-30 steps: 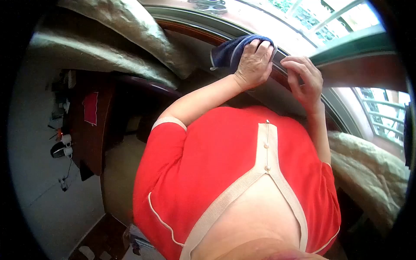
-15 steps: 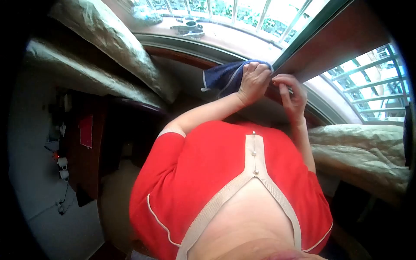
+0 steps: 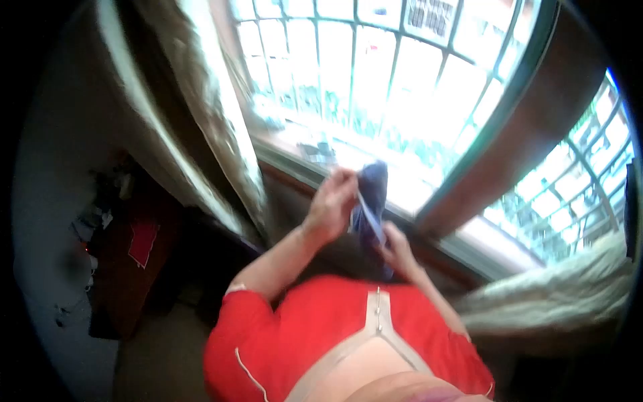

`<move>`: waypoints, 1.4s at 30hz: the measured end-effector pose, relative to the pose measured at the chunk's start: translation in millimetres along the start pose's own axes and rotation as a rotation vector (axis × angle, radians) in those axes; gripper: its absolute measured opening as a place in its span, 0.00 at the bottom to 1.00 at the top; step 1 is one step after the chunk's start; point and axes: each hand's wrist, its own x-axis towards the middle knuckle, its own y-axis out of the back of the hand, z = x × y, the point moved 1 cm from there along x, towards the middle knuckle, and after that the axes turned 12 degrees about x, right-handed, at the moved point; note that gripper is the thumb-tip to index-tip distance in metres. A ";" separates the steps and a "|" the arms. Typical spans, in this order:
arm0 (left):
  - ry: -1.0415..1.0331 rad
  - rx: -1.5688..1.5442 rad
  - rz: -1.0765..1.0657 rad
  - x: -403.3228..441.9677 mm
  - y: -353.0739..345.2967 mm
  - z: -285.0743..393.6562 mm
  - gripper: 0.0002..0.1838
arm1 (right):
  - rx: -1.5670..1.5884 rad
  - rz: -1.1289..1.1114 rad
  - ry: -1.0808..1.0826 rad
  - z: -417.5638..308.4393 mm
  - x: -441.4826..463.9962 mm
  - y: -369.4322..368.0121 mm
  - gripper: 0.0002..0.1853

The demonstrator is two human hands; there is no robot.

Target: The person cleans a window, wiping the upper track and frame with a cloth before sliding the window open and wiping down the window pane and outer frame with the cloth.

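A dark blue cloth (image 3: 372,194) with a pale edging hangs between my two hands, in front of the window. My left hand (image 3: 333,206) is closed on its upper left edge. Lower down, my right hand (image 3: 398,252) grips the cloth's right side near the bottom. Motion blurs the fingers and the folds of the cloth, so the exact grip of each hand is partly hidden.
Ahead is a barred window (image 3: 375,74) with a wooden post (image 3: 516,120) to its right. Dark small items (image 3: 316,152) lie on the sill. Curtains (image 3: 221,120) hang at the left, and another curtain (image 3: 549,291) at the right. A reddish sheet (image 3: 143,242) lies on furniture at the left.
My view has tilted up toward the window. My right hand, earlier beside the wooden post and apart from the cloth, now holds it. The cloth has moved lower in view and hangs more upright.
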 end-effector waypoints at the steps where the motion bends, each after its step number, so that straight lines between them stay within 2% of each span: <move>1: -0.039 -0.006 -0.065 -0.1 7.6 -3.3 0.07 | 0.010 -0.058 -0.110 0.0 7.7 1.5 0.13; 2: -0.130 0.045 -0.119 -1.6 8.6 0.6 0.12 | 0.019 0.017 0.051 -13.3 17.3 2.7 0.11; 3: -0.189 0.211 -0.112 -3.2 19.1 4.6 0.17 | 0.039 0.090 0.197 -26.2 24.5 2.6 0.10; 4: -0.339 0.417 -0.067 0.5 28.8 7.0 0.19 | -0.053 0.156 0.301 -32.7 32.6 6.4 0.10; 5: -0.475 0.619 -0.012 0.7 35.9 8.3 0.20 | 0.014 0.164 0.182 -43.4 35.1 14.1 0.10; 7: -0.831 1.145 0.147 2.8 38.6 31.5 0.23 | 0.085 0.301 0.240 -75.7 44.2 25.8 0.11; 8: -0.908 1.320 0.197 10.5 57.4 25.4 0.29 | 0.107 0.301 0.212 -73.3 49.7 37.7 0.11; 9: -0.965 1.337 0.295 14.7 53.9 34.3 0.30 | 0.130 0.304 0.172 -69.7 54.5 48.3 0.12; 10: -1.011 1.191 0.417 21.3 47.5 41.7 0.27 | 0.184 0.328 0.282 -91.5 61.0 48.7 0.11; 12: -1.083 1.154 0.415 27.8 50.5 47.6 0.29 | 0.216 0.296 0.506 -147.5 65.0 38.8 0.09; 13: -1.198 1.419 0.432 31.1 55.4 49.0 0.34 | 0.203 0.234 0.644 -170.4 68.3 28.7 0.08; 14: -1.214 1.571 0.458 32.5 57.7 51.7 0.32 | 0.071 0.032 0.767 -190.3 73.1 20.6 0.10; 15: -1.184 1.711 0.491 28.6 56.9 54.5 0.29 | -0.048 -0.174 0.893 -203.2 76.6 9.4 0.14; 17: -1.062 1.955 0.579 16.9 53.5 63.2 0.24 | -0.279 -0.524 0.855 -212.4 76.4 -24.9 0.25; 19: -0.882 2.180 0.678 0.9 47.0 79.0 0.20 | -0.199 -0.716 0.750 -197.5 73.5 -58.8 0.29; 21: -0.660 2.412 0.774 -9.0 43.2 98.8 0.15 | -0.165 -0.721 0.819 -182.8 70.7 -69.5 0.28; 23: -0.467 2.585 0.806 -17.3 44.4 113.9 0.11 | -0.188 -0.694 0.736 -170.7 80.5 -62.2 0.24; 24: -0.385 2.637 0.796 -19.1 46.5 118.8 0.09 | -0.053 -0.560 0.742 -153.3 93.6 -61.9 0.18; 25: -0.536 2.460 0.725 -27.6 53.0 116.4 0.11 | 0.146 -0.527 0.446 -139.3 105.1 -59.7 0.15; 26: -0.589 2.372 0.688 -36.8 61.9 112.0 0.12 | 0.247 -0.371 0.391 -129.9 118.9 -60.1 0.15; 27: -0.640 2.284 0.648 -46.0 70.8 107.7 0.13 | 0.344 -0.267 0.246 -128.9 130.0 -61.6 0.16; 28: -0.563 2.250 0.634 -54.9 81.5 99.9 0.16 | 0.270 -0.150 0.422 -122.3 146.7 -64.0 0.18; 29: -0.492 2.212 0.622 -62.2 89.7 97.1 0.18 | 0.253 -0.172 0.408 -108.9 161.0 -68.9 0.24; 30: -0.313 2.306 0.519 -66.4 97.5 98.8 0.22 | 0.323 -0.205 0.379 -95.4 171.5 -79.5 0.26; 31: -0.270 2.334 0.503 -66.8 103.0 102.8 0.23 | 0.391 -0.238 0.349 -87.2 177.2 -88.8 0.29; 32: -0.252 2.343 0.493 -68.2 106.7 104.6 0.23 | 0.397 -0.244 0.339 -82.1 179.5 -93.9 0.29; 34: -0.254 2.355 0.497 -69.9 112.9 109.5 0.23 | 0.677 -0.500 0.179 -76.5 180.0 -102.2 0.32; 35: -0.249 2.353 0.503 -70.8 115.5 109.2 0.24 | 0.683 -0.507 0.171 -74.6 178.9 -102.0 0.32; 37: -0.253 2.343 0.505 -74.0 119.6 110.0 0.24 | 0.920 -0.668 -0.076 -75.3 177.4 -102.7 0.34; 38: -0.253 2.341 0.509 -74.9 121.5 110.1 0.24 | 0.874 -0.667 -0.123 -74.1 178.4 -102.5 0.36; 39: -0.257 2.341 0.507 -72.4 119.4 103.8 0.25 | 0.862 -0.614 -0.276 -64.9 172.7 -91.6 0.35; 41: -0.272 2.321 0.519 -74.2 122.8 104.5 0.25 | 0.904 -0.760 -0.396 -36.0 186.2 -90.2 0.31; 42: -0.289 2.298 0.530 -76.8 122.9 105.6 0.25 | 0.907 -0.761 -0.403 -33.4 184.9 -89.4 0.31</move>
